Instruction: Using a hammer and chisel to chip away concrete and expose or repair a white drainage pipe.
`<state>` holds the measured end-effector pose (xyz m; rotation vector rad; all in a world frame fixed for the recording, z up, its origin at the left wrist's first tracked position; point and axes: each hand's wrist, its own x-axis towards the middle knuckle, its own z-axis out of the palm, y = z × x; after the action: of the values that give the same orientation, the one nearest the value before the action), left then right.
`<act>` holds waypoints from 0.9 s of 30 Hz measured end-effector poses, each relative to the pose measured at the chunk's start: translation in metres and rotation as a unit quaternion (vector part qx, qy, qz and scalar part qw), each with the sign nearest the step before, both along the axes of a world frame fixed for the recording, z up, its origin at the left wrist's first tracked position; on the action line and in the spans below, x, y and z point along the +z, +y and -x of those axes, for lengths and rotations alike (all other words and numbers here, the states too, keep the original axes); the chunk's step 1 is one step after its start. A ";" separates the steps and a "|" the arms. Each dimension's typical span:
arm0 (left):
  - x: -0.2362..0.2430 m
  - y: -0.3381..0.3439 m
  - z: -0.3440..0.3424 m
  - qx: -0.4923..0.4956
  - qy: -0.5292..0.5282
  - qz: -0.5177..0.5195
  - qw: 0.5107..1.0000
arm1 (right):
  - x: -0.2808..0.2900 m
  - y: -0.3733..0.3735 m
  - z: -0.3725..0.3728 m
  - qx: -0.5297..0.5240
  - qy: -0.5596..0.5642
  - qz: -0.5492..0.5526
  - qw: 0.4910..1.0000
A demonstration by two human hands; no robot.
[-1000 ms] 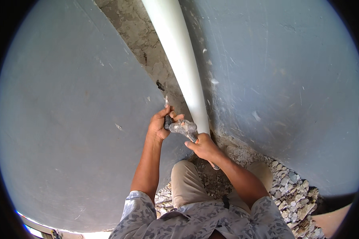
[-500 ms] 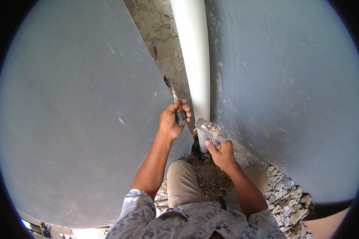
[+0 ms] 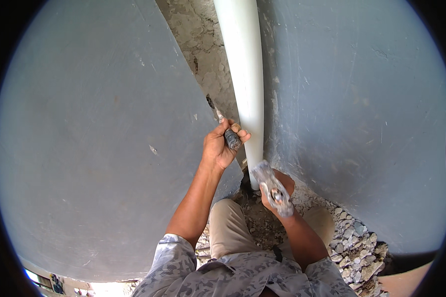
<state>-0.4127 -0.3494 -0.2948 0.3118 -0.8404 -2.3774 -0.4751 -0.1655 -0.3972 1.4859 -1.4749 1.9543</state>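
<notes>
In my left hand (image 3: 221,143) is a chisel (image 3: 232,140), its dark rounded end toward me and its pale tip angled up at the edge of the grey wall panel, by a small dark gouge (image 3: 209,101). Thumb and fingers wrap the shaft; some fingertips reach close to the white pipe (image 3: 247,69). My right hand (image 3: 284,184) grips a hammer, mostly by a handle hidden beneath the head. That worn metal hammer head (image 3: 272,188) lies lower and to the right, apart from the chisel, in front of the pipe's lower end.
A broad grey wall (image 3: 99,138) fills the left and another grey wall (image 3: 357,109) the right. Between them runs a rough, chipped strip (image 3: 198,39) behind the pipe. Broken stones (image 3: 357,247) lie on the ground at the lower right, beside my legs (image 3: 230,225).
The hammer has swung down and to the right, its head turning. My left hand and the chisel have shifted slightly right, with the chisel tilted more.
</notes>
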 end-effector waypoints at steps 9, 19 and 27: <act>0.005 -0.021 -0.028 -0.035 -0.025 0.027 0.999 | 0.026 -0.018 -0.013 -0.049 0.018 -0.091 0.994; -0.001 0.002 -0.015 -0.090 -0.047 0.096 0.990 | 0.033 -0.010 -0.008 -0.073 0.113 -0.045 0.990; -0.010 0.052 -0.007 -0.084 -0.019 0.012 0.996 | 0.050 -0.014 -0.012 -0.011 -0.111 -0.028 0.993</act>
<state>-0.4055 -0.2973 -0.3043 0.2886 -0.9446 -2.5213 -0.4634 -0.1794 -0.3470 1.3018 -1.6408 2.1388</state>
